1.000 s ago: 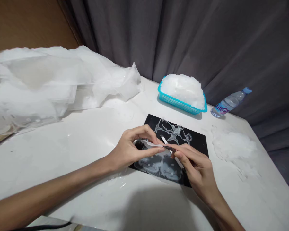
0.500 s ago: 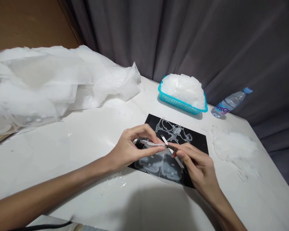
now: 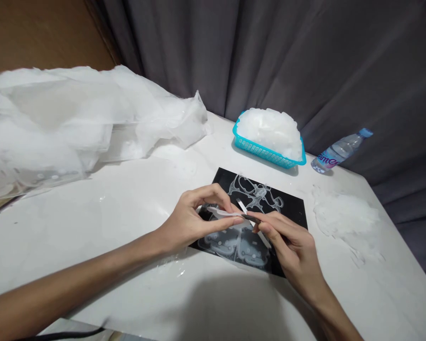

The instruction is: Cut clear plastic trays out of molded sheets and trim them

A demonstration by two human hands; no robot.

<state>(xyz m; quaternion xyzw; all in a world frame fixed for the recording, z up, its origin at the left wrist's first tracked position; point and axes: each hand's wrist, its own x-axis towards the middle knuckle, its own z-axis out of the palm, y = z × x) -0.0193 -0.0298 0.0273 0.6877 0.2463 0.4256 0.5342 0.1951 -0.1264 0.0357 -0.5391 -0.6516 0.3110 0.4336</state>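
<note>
My left hand (image 3: 190, 215) pinches a thin, whitish translucent piece (image 3: 224, 213) between thumb and fingers. My right hand (image 3: 294, 239) grips a slim dark tool (image 3: 251, 218); its tip meets the right end of that piece at my left fingertips. Whether the tool is a blade or tweezers, I cannot tell. Both hands are over a black mat (image 3: 294, 208). Below them on the mat lies a translucent moulded sheet (image 3: 230, 242) with rounded shapes. Clear curly outline scrap (image 3: 259, 192) is at the mat's far side. A narrow white strip (image 3: 241, 205) slants behind my fingers, partly hidden.
A turquoise basket (image 3: 266, 154) heaped with white translucent pieces stands at the back. Right of it is a water bottle (image 3: 339, 151). Clear scrap (image 3: 351, 222) lies on the right of the white table (image 3: 120, 222). Large plastic bags (image 3: 74, 118) cover the back left.
The dark tool's tip has shifted slightly left against the whitish piece. Both hands otherwise stay almost where they were.
</note>
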